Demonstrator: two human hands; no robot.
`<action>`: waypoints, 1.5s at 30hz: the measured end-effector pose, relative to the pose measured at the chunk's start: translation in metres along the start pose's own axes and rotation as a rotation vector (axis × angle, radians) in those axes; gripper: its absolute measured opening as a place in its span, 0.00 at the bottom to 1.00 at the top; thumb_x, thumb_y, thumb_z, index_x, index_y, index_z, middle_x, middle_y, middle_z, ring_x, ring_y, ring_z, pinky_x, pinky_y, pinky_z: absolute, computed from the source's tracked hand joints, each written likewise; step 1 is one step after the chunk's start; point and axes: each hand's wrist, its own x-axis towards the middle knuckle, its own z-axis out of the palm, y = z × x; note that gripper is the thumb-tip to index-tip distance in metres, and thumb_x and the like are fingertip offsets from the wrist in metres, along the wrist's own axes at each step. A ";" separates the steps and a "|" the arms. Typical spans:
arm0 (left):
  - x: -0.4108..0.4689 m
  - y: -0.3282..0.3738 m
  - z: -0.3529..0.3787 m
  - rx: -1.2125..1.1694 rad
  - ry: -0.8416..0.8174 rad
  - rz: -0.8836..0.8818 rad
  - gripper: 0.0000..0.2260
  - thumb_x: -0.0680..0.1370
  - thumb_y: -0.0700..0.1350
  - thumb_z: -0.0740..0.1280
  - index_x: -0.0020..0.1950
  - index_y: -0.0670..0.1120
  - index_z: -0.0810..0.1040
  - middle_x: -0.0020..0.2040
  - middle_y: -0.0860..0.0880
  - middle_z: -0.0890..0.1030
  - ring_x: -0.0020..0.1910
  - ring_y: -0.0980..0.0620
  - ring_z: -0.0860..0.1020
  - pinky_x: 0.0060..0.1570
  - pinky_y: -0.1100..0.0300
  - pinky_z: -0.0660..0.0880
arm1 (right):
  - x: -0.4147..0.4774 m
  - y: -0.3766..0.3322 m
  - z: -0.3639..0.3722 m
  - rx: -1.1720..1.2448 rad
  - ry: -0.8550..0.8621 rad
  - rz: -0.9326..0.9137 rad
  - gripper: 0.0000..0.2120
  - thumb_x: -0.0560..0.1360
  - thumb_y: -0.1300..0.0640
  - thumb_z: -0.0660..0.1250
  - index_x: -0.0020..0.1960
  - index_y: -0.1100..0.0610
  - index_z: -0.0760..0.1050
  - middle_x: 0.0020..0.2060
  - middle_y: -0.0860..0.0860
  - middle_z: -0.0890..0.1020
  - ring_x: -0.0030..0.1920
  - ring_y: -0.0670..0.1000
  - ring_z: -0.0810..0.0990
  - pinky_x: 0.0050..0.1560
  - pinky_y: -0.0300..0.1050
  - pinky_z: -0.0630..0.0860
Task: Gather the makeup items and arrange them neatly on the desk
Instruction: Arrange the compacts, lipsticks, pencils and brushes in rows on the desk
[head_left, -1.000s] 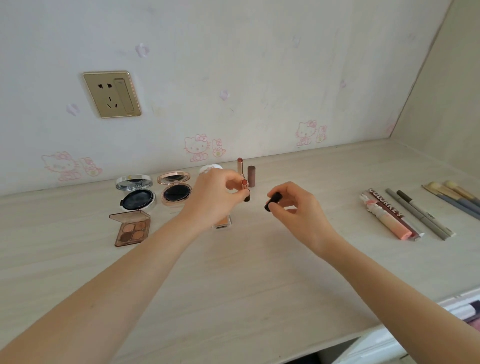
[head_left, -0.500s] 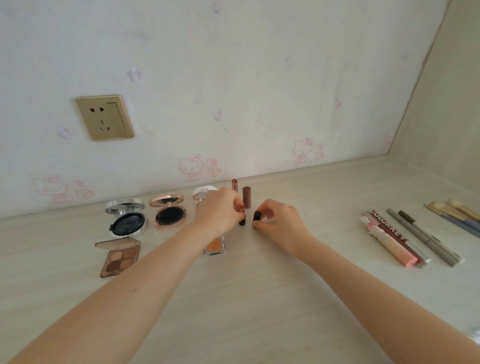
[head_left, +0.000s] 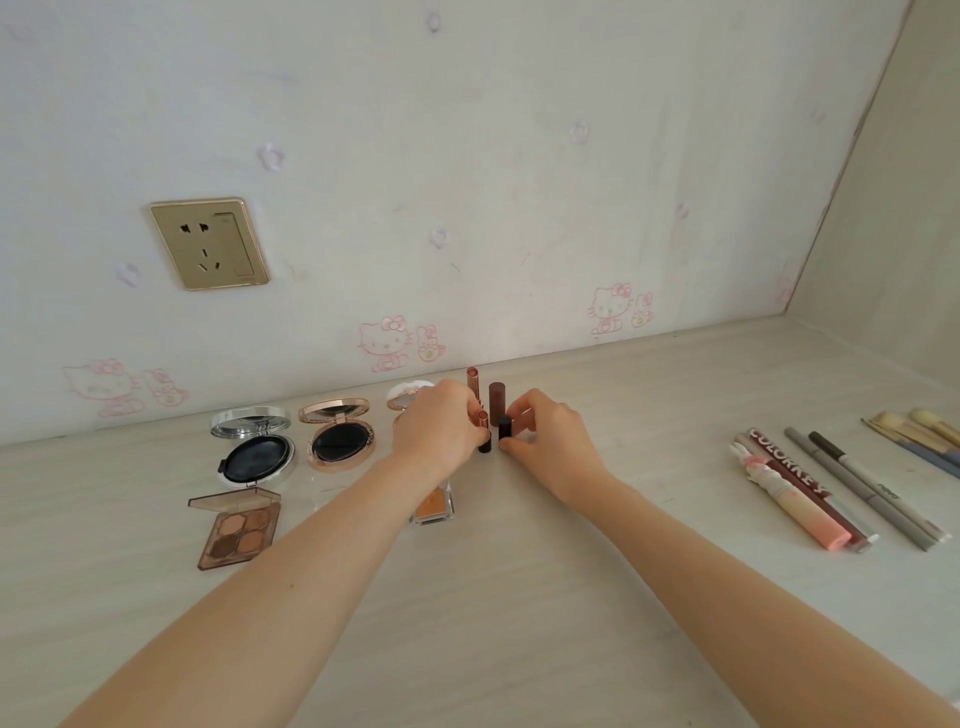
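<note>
Now | left hand (head_left: 436, 427) pinches upright lipstick (head_left: 482, 419) | right hand (head_left: 551, 437) pinches black cap (head_left: 504, 429) beside it

Brightness: I read bright, even, diffuse light over the pale wood-grain desk (head_left: 675, 405) and white cartoon-printed wall (head_left: 519, 156).
Shadows: faint, soft-edged, under the left hand (head_left: 441, 426) and right hand (head_left: 550, 436).
Glare: mild sheen on the gold wall socket plate (head_left: 208, 241) and silver round compact's mirror lid (head_left: 249, 421).
Distortion: wide-angle; desk's back edge bows.
Focus: centre crisp; cream-tipped brushes (head_left: 919, 423) at right edge soft.
</note>
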 end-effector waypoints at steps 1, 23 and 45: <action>0.001 0.000 0.000 -0.002 0.000 0.001 0.05 0.68 0.42 0.73 0.39 0.51 0.81 0.40 0.51 0.83 0.45 0.48 0.81 0.49 0.49 0.79 | 0.001 0.000 0.001 0.002 0.003 0.005 0.11 0.71 0.57 0.69 0.52 0.52 0.72 0.41 0.43 0.78 0.52 0.49 0.71 0.43 0.44 0.67; -0.007 -0.001 -0.007 0.039 0.001 0.042 0.05 0.70 0.42 0.72 0.45 0.51 0.84 0.44 0.53 0.84 0.48 0.51 0.81 0.51 0.50 0.79 | -0.025 0.008 -0.027 -0.056 0.047 0.004 0.14 0.74 0.53 0.70 0.58 0.52 0.72 0.50 0.43 0.79 0.55 0.45 0.69 0.47 0.42 0.67; -0.068 0.070 0.030 0.044 0.091 0.418 0.12 0.78 0.49 0.65 0.61 0.54 0.78 0.56 0.53 0.77 0.57 0.56 0.75 0.55 0.55 0.73 | -0.129 0.054 -0.145 -0.559 0.139 -0.088 0.13 0.78 0.53 0.64 0.61 0.55 0.75 0.58 0.49 0.78 0.67 0.52 0.67 0.65 0.44 0.65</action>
